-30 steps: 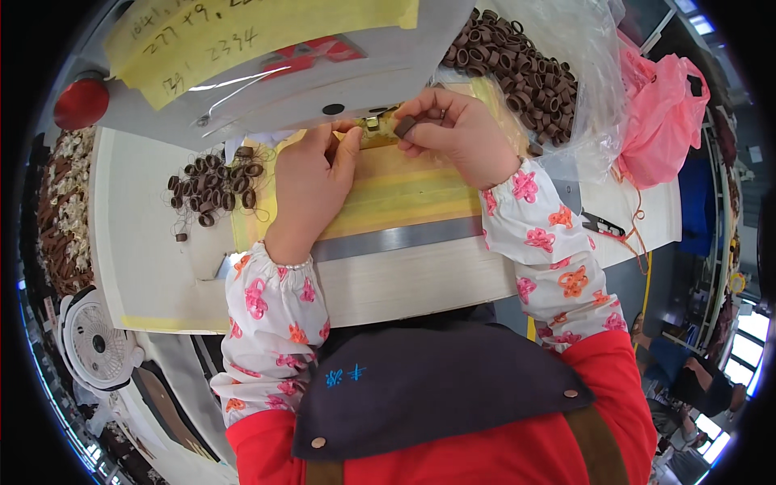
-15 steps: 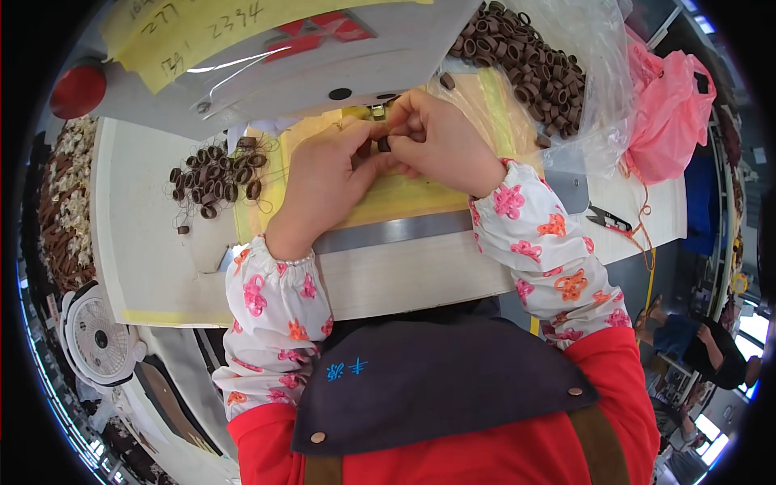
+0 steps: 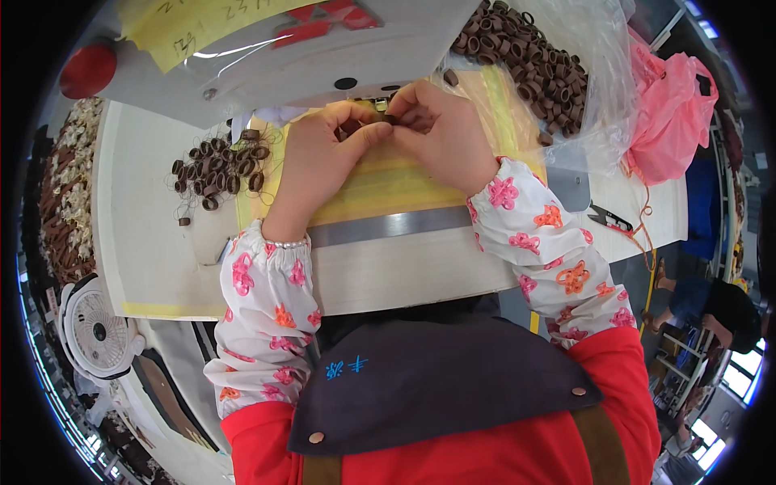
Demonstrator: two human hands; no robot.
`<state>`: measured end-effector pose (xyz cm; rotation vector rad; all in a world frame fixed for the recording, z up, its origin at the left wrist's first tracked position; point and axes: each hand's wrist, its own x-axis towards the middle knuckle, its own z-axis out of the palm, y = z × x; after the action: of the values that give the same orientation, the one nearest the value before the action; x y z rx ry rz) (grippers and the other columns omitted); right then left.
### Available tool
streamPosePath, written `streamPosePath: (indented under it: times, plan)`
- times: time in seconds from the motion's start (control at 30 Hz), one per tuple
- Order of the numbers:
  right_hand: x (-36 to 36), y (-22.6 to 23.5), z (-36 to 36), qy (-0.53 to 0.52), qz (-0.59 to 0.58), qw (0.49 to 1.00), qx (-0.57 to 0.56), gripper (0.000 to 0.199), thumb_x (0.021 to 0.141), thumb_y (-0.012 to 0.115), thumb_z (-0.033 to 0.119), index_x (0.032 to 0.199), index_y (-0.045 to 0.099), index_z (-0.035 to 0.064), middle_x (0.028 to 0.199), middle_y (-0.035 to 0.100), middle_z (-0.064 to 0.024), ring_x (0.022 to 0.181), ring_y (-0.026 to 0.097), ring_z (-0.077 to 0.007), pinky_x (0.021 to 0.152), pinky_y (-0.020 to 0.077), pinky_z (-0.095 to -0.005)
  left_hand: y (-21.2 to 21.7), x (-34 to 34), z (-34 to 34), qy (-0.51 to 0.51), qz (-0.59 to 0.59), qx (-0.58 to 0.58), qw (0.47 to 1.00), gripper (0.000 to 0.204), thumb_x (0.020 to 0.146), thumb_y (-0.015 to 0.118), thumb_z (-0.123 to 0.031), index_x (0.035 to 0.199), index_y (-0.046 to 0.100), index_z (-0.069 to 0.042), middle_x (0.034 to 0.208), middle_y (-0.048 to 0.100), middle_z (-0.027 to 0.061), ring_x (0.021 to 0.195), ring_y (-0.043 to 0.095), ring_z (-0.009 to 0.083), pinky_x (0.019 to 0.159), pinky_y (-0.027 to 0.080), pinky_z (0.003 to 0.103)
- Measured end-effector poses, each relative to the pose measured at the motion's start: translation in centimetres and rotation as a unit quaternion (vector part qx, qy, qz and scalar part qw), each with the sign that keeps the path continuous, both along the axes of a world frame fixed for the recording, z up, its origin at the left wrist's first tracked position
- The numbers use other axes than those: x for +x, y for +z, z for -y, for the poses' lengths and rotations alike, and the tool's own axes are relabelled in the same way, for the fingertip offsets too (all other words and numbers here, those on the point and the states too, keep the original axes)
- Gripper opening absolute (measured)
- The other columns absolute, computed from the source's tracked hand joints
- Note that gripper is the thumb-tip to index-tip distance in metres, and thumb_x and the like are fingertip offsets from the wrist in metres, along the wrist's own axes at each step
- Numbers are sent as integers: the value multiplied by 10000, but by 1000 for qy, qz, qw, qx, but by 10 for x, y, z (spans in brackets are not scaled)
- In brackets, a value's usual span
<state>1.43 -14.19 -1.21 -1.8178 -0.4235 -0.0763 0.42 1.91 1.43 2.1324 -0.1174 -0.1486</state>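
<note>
A small dark brown loop [image 3: 385, 119] is pinched between my two hands, just in front of the presser foot [image 3: 381, 104] of a grey sewing machine [image 3: 311, 69]. My left hand [image 3: 323, 153] holds it with thumb and fingers closed from the left. From the right, my right hand [image 3: 444, 133] grips it too, fingertips curled and partly hidden. Most of the loop is covered by fingers. Left of my hands lies a cluster of brown loops [image 3: 212, 171] tangled in loose thread. A larger heap of similar loops [image 3: 533, 69] fills the far right, on clear plastic.
Yellow tape [image 3: 356, 194] covers the machine bed, edged by a metal strip [image 3: 396, 226]. Thread snips [image 3: 612, 218] and a pink plastic bag [image 3: 671, 113] lie at the right. A white fan [image 3: 97, 331] stands at the left. Another person [image 3: 727, 315] is off to the right.
My left hand has turned and shifted slightly left and up, its thumb now straighter against the loop. The loop has come closer to the presser foot. My right hand stays nearly in place.
</note>
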Motion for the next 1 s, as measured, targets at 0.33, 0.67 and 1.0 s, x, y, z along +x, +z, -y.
streamPosePath:
  times: [0.33, 0.67, 1.0]
  plan:
    - [12, -8, -1, -43, 86, 992, -84, 129, 702, 646, 44, 814, 618, -14, 709, 615, -95, 613, 584, -153, 568, 468, -252, -15, 4, 3, 27, 205, 185, 961, 177, 746, 620, -243, 821, 660, -88, 635, 609, 76, 593, 582, 218, 546, 437, 313]
    - [18, -10, -1, -79, 135, 982, -109, 100, 698, 638, 58, 772, 626, -7, 696, 613, -125, 627, 586, -242, 568, 454, -310, -19, 10, 5, 78, 161, 190, 965, 263, 744, 648, -308, 835, 681, -64, 619, 622, 71, 515, 562, 154, 505, 415, 261]
    - [20, -13, -4, -83, 169, 977, -97, 63, 705, 593, 50, 698, 555, 1, 645, 562, -150, 632, 557, -318, 557, 441, -391, -23, 13, 4, 96, 111, 129, 981, 276, 753, 600, -352, 821, 687, -99, 594, 623, 39, 507, 579, 171, 498, 431, 270]
